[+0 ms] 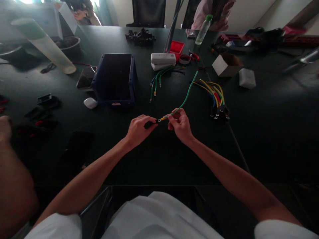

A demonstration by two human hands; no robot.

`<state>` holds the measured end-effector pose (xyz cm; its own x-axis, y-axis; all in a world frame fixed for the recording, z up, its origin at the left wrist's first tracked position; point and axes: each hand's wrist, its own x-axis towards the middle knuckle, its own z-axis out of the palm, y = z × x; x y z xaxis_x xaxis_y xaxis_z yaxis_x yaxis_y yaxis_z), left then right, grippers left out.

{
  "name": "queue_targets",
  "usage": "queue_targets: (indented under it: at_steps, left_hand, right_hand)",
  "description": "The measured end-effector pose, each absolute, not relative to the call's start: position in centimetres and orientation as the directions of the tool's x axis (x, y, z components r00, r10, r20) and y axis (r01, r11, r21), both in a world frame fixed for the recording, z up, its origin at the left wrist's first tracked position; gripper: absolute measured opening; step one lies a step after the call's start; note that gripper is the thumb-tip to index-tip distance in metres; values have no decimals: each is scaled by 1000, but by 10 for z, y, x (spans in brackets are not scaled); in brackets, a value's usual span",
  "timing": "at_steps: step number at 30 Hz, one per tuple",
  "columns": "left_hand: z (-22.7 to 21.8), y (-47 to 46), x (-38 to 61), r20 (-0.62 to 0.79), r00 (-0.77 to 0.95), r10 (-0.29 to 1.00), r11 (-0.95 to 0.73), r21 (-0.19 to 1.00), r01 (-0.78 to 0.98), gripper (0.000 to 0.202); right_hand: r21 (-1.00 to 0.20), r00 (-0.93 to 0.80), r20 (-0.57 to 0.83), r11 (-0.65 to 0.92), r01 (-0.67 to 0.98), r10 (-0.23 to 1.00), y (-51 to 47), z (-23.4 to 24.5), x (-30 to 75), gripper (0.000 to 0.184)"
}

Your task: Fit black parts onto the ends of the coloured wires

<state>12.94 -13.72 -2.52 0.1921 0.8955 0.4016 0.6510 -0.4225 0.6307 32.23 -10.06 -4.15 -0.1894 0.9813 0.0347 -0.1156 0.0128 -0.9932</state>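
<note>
My right hand (181, 125) is closed on a green wire (187, 94) in front of me. Its near end carries a yellow-sleeved ring terminal (159, 120) pointing left, while the far end curves up and away over the table. Just left of the ring, my left hand (142, 128) pinches thumb and forefinger together; a tiny dark thing seems to be at the fingertips, too small to name. Beyond my hands lie several green wires with ring terminals (156, 84). To the right is a bundle of yellow, blue and red wires (216, 93) with ring ends.
A dark blue bin (114, 101) stands left of centre, beside a phone (86, 78) and a white case (90, 103). Behind are a white box-like device (163, 59), a red tray (176, 48) and a bottle (203, 30). A co-worker's arm (15, 179) rests at left.
</note>
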Motion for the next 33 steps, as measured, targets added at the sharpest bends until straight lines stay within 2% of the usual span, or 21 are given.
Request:
queue_targets:
  at_steps: [33]
  left_hand:
    - [-26,-136,128,410,199,890,-433,626,649,6]
  right_hand:
    - [-991,-236,66,36,-129,970,-103,-41,323,32]
